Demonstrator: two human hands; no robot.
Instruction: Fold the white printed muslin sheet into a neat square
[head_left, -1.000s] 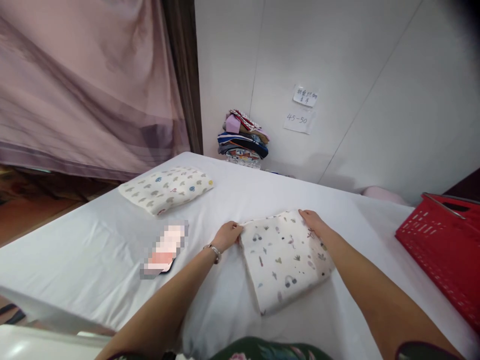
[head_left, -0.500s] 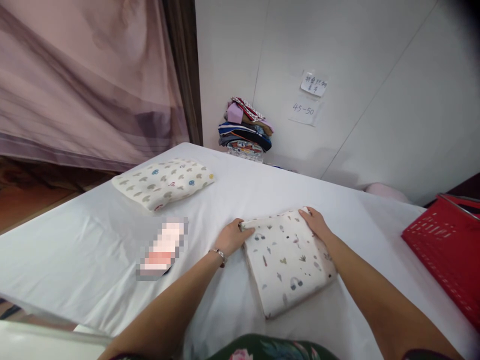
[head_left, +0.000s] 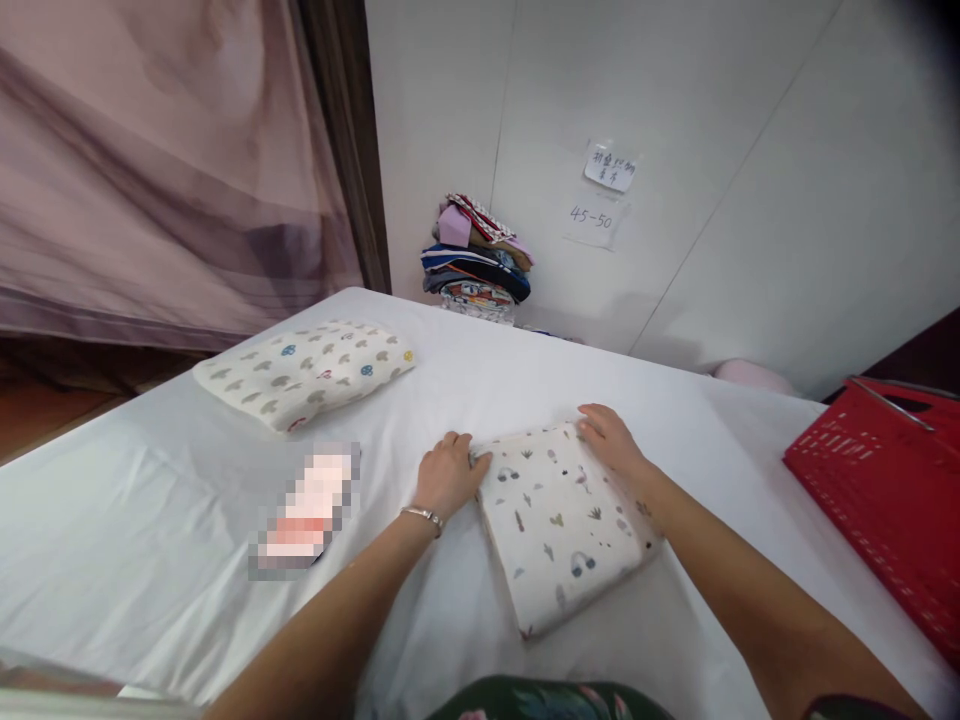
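A folded cloth (head_left: pixel 564 525), white with small rainbows, cacti and a flamingo printed on it, lies flat as a thick square on the white-sheeted bed (head_left: pixel 480 365). At its far left corner is my left hand (head_left: pixel 450 475), thumb at the cloth's edge and fingers on the sheet beside it. My right hand (head_left: pixel 611 440) rests along the far right corner, fingers stretched out past the edge. Both hands look open, only touching the fabric. A bracelet (head_left: pixel 424 517) circles my left wrist.
A white pillow (head_left: pixel 307 375) with grey shapes lies at the far left. Nearer is a blurred-out flat object (head_left: pixel 307 510). A red basket (head_left: pixel 877 490) stands at right. Folded clothes (head_left: pixel 476 260) are stacked by the wall, under paper notes (head_left: pixel 600 195). A pink curtain (head_left: pixel 165 150) hangs left.
My fingers have loosened from the cloth's far corners and extended past them. The cloth stays folded on the bed. The whole view has shifted slightly, moving things leftward.
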